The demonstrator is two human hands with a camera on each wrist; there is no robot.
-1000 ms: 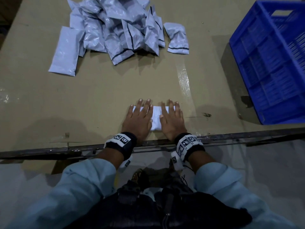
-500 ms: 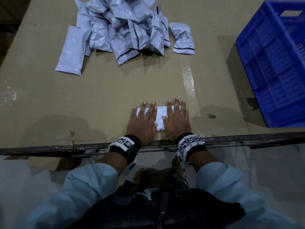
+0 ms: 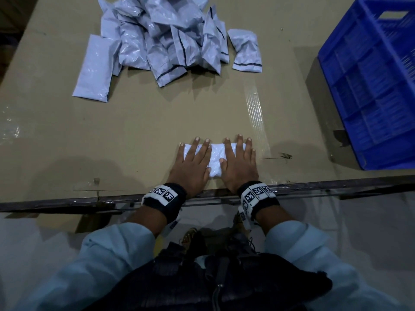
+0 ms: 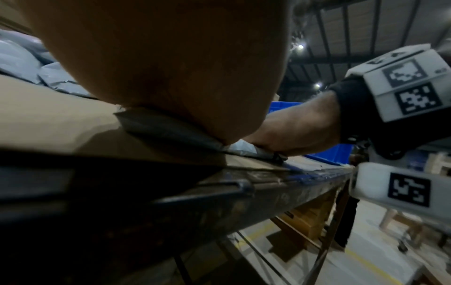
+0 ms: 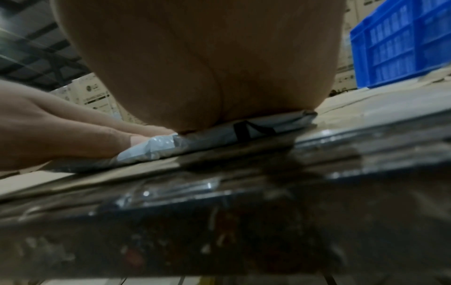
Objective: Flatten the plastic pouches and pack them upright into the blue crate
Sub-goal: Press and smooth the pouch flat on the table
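Head view puts both our hands at the lower centre of the frame, side by side and palms down on one white pouch (image 3: 214, 161) near the table (image 3: 139, 135) edge. Our left hand (image 3: 190, 168) lies flat with fingers straight and spread; our right hand (image 3: 239, 163) matches it, fingers straight, thumb tucked inward. The pile of grey pouches (image 3: 170, 39) lies at the upper left, well apart, and the blue crate (image 3: 372, 86) stands at the upper right
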